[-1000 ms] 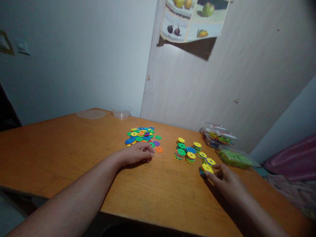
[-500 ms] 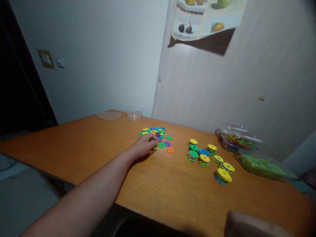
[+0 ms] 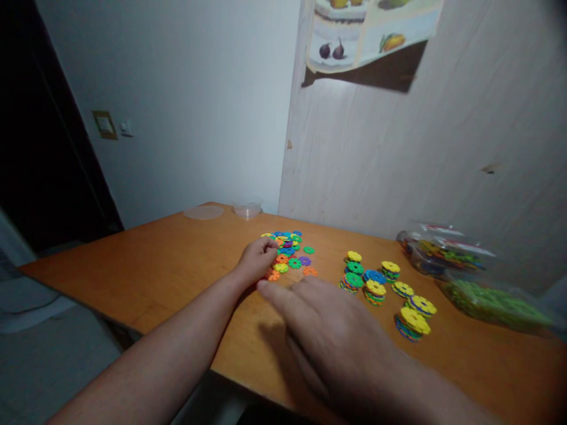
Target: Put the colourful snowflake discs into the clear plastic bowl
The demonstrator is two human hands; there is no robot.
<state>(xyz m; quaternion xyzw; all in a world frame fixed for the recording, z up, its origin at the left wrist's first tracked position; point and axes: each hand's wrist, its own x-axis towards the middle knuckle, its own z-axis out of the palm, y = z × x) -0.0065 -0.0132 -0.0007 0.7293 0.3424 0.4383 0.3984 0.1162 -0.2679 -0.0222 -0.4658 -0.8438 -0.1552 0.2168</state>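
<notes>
My left hand [image 3: 257, 260] rests on the wooden table at the near-left edge of a loose pile of flower-shaped plastic discs [image 3: 287, 251]. Its fingers are curled in, and what they may hold is hidden. Orange and red discs lie right beside its fingertips. My right hand [image 3: 332, 330] is above the table, nearer to me, its index finger stretched toward the left hand's fingers. The other fingers are partly hidden, and nothing shows in this hand. Beyond it, to the right, stand several stacks of the same discs [image 3: 411, 321], many topped with yellow ones.
A clear round bowl [image 3: 247, 209] and a flat translucent lid [image 3: 204, 212] sit at the table's back edge. At the right are a clear container of colourful pieces [image 3: 447, 257] and a clear bag of green pieces [image 3: 496, 301]. The table's front edge [image 3: 248, 383] runs below my arms.
My right hand has come in from the bottom right toward my left hand. The left hand stays at the pile, fingers still curled. The view has shifted slightly.
</notes>
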